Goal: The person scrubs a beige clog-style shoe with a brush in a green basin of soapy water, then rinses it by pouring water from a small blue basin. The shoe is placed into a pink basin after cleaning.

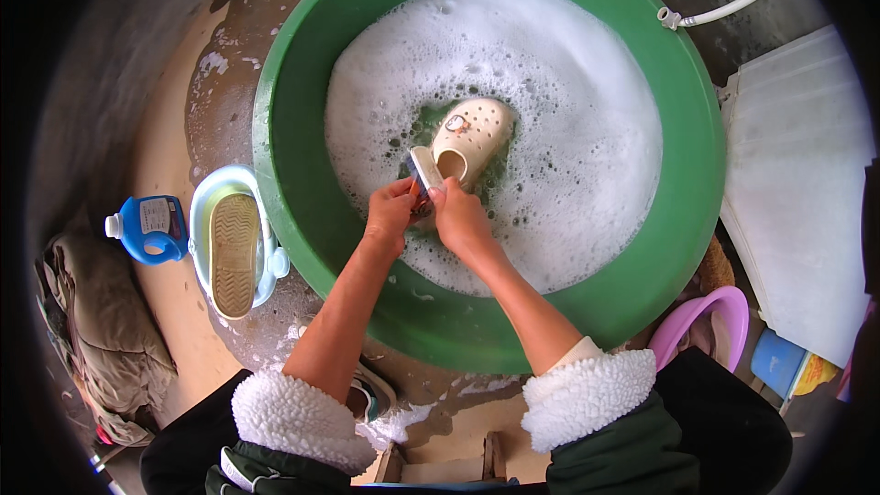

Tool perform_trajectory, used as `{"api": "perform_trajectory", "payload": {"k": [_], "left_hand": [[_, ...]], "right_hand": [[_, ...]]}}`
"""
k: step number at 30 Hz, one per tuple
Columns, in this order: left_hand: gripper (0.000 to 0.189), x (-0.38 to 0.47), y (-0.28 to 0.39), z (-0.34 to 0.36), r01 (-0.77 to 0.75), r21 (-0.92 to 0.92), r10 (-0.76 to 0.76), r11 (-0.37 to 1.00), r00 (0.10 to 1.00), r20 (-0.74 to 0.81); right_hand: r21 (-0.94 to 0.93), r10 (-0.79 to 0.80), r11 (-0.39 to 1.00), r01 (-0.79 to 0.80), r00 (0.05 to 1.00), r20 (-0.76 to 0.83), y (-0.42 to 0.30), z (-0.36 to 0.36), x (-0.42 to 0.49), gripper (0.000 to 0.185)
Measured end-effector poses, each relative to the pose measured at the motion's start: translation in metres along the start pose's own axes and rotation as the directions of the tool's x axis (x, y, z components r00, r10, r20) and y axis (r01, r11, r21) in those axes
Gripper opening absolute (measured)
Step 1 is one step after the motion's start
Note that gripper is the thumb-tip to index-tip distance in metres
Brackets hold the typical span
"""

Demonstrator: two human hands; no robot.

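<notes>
My right hand grips a scrub brush with a pale back and blue-grey bristles, its bristles turned left. Just beside it, my left hand pinches a small orange-and-dark item against the bristle side; what it is stays partly hidden by fingers. A cream foam clog with vent holes and a cartoon charm floats or rests in suds right beyond the brush, toe pointing away. Both hands are over a large green plastic tub that holds foamy water.
Left of the tub, a light-blue basin carries a shoe sole up, next to a blue detergent jug. A white hose meets the tub's rim at upper right. A pink basin stands at lower right.
</notes>
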State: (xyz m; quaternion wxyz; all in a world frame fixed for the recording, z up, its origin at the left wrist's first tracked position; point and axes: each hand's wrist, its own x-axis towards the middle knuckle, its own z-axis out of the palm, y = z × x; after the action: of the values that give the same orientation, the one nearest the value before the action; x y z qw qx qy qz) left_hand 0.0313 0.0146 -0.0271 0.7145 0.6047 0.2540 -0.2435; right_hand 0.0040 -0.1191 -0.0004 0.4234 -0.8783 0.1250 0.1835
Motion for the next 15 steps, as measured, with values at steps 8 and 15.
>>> {"api": "perform_trajectory", "payload": {"k": [8, 15], "left_hand": [[0.028, -0.001, 0.004, 0.003, 0.040, -0.131, -0.025, 0.991, 0.993, 0.117], [0.037, -0.006, 0.004, 0.024, -0.051, -0.323, 0.039, 0.945, 0.998, -0.043]], "right_hand": [[-0.027, -0.059, 0.998, 0.059, 0.998, -0.003, 0.003, -0.012, 0.008, 0.026], [0.170, 0.004, 0.985, 0.017, 0.992, -0.124, 0.001, 0.009, 0.021, 0.024]]}}
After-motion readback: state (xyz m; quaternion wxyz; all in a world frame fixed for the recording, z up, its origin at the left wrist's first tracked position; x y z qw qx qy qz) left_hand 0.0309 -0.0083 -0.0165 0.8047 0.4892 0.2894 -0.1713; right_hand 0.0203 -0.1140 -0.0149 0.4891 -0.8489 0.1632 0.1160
